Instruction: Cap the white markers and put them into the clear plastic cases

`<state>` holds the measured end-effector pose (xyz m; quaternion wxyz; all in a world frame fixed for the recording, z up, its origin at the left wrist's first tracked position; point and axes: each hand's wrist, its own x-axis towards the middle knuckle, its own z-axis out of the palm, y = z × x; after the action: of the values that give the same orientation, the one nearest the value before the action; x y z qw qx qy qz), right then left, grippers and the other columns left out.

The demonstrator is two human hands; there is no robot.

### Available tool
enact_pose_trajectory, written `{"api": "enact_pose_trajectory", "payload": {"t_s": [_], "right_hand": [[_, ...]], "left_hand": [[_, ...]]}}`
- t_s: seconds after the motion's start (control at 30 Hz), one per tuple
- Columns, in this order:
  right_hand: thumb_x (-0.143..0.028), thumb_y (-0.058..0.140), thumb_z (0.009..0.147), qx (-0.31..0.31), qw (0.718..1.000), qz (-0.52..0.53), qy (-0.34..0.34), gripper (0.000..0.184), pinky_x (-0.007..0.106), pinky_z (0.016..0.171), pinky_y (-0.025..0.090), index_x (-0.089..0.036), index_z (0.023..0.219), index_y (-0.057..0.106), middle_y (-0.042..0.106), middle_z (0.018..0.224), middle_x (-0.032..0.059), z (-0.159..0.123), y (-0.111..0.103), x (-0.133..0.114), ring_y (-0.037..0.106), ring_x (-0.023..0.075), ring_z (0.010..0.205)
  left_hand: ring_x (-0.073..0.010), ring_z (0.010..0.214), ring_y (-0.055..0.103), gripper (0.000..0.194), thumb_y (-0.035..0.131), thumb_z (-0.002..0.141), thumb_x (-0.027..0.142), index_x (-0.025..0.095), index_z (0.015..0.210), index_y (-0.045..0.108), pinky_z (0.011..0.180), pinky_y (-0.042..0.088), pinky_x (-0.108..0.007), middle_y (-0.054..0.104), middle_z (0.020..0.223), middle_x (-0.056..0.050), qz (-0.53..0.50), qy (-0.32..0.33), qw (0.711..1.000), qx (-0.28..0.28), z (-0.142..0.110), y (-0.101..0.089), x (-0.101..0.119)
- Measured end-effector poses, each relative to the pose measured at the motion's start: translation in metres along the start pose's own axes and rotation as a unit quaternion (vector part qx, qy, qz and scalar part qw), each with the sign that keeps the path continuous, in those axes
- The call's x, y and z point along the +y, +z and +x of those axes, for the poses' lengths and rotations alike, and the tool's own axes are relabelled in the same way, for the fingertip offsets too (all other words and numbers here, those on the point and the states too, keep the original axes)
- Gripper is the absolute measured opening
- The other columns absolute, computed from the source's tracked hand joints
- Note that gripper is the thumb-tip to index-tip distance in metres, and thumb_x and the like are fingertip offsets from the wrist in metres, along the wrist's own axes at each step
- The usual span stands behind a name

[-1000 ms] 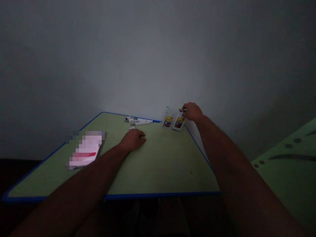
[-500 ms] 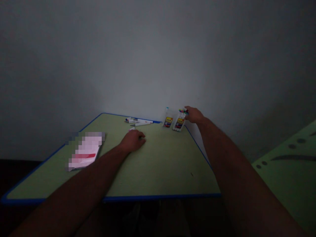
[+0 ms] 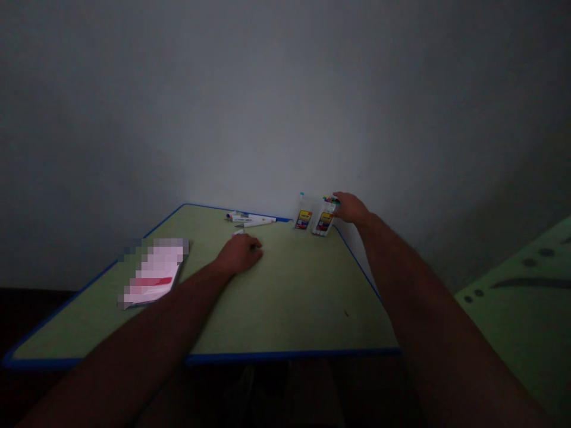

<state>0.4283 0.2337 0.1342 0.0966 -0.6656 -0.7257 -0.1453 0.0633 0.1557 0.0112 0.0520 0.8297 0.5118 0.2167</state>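
My right hand is closed at the upper right side of a clear plastic marker case, its fingertips partly hidden by the case's top. Several white markers with coloured ends fill that case, which leans upright at the table's back right corner. Just left of it stands a second clear case with a yellow label and a light blue tip at its top. My left hand lies palm down on the table, thumb and fingers slightly apart. A small whitish object shows just past its knuckles, partly covered.
Several loose white markers lie near the back edge, beyond my left hand. A pinkish-white flat item, partly blurred out, rests on the left side. Behind the table rises a grey wall. A green panel stands at the right.
Almost nothing differs. The marker case at my right hand has shifted very slightly; my left hand stays in place.
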Motion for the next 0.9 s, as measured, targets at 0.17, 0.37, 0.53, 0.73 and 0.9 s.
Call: {"api": "enact_pose_trajectory", "payload": {"t_s": [0.17, 0.37, 0.53, 0.73, 0.9], "right_hand": [[-0.015, 0.065, 0.082, 0.068, 0.997, 0.023, 0.005, 0.062, 0.04, 0.11, 0.043, -0.01, 0.143, 0.056, 0.056, 0.145, 0.0197, -0.014, -0.011, -0.011, 0.055, 0.0316, 0.131], [-0.016, 0.056, 0.086, 0.122, 0.985, 0.119, 0.004, 0.041, 0.036, 0.1, 0.048, -0.014, 0.125, 0.068, 0.07, 0.123, 0.014, -0.047, -0.001, -0.068, 0.065, 0.0254, 0.112], [-0.023, 0.054, 0.091, 0.009, 0.987, 0.154, -0.047, 0.032, 0.032, 0.094, 0.049, -0.019, 0.117, 0.071, 0.074, 0.118, 0.0099, -0.075, 0.044, -0.118, 0.068, 0.023, 0.107], [-0.025, 0.055, 0.091, -0.063, 0.982, 0.138, -0.11, 0.034, 0.034, 0.097, 0.049, -0.018, 0.12, 0.071, 0.072, 0.123, 0.0121, -0.08, 0.073, -0.149, 0.066, 0.0252, 0.112], [-0.023, 0.056, 0.091, -0.076, 0.983, 0.132, -0.103, 0.036, 0.032, 0.1, 0.047, -0.015, 0.123, 0.07, 0.071, 0.127, 0.011, -0.063, 0.076, -0.17, 0.065, 0.0236, 0.116]], "left_hand": [[-0.0264, 0.1, 0.068, 0.04, 0.057, 0.086, 0.041, 0.018, 0.111, 0.078, 0.094, 0.051, -0.037, 0.076, 0.106, -0.012, 0.001, 0.001, 1.0, 0.001, 0.0, 0.0, -0.001], [-0.0257, 0.099, 0.069, 0.043, 0.055, 0.087, 0.042, 0.018, 0.115, 0.077, 0.09, 0.051, -0.035, 0.076, 0.105, -0.011, 0.007, -0.021, 1.0, -0.006, -0.001, -0.006, 0.001], [-0.0261, 0.101, 0.069, 0.045, 0.054, 0.088, 0.043, 0.017, 0.117, 0.075, 0.09, 0.052, -0.035, 0.076, 0.109, -0.01, 0.013, -0.056, 0.998, -0.018, -0.004, -0.016, 0.0], [-0.0319, 0.104, 0.069, 0.04, 0.052, 0.087, 0.04, 0.017, 0.11, 0.075, 0.086, 0.053, -0.038, 0.075, 0.114, -0.015, 0.044, -0.179, 0.983, 0.003, -0.007, -0.031, -0.008], [-0.0329, 0.102, 0.069, 0.033, 0.054, 0.085, 0.034, 0.017, 0.11, 0.07, 0.081, 0.054, -0.039, 0.072, 0.114, -0.018, 0.052, -0.261, 0.964, 0.009, -0.006, -0.032, -0.015]]}}
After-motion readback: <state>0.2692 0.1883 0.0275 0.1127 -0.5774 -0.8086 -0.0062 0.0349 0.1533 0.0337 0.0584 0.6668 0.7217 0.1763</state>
